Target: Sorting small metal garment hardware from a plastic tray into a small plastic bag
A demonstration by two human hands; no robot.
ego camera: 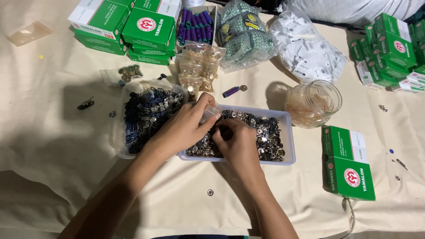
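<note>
Two tubs: right hand (pixel 237 144) digs, grip closed, among metal snaps (pixel 265 132); left hand (pixel 183 126) seemingly pinches a clear bag (pixel 211 111).

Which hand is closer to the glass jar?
Right. The right hand digs in the tray of metal bits, beside the glass jar. The left hand is farther away, at the tray's other end, pinching a small clear bag.

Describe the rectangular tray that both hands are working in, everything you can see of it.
The tray is a shallow, translucent white plastic rectangle lying flat on the cream cloth, filled with small metal snap buttons. The left hand reaches over its near-left corner; the right hand digs into the buttons.
</note>
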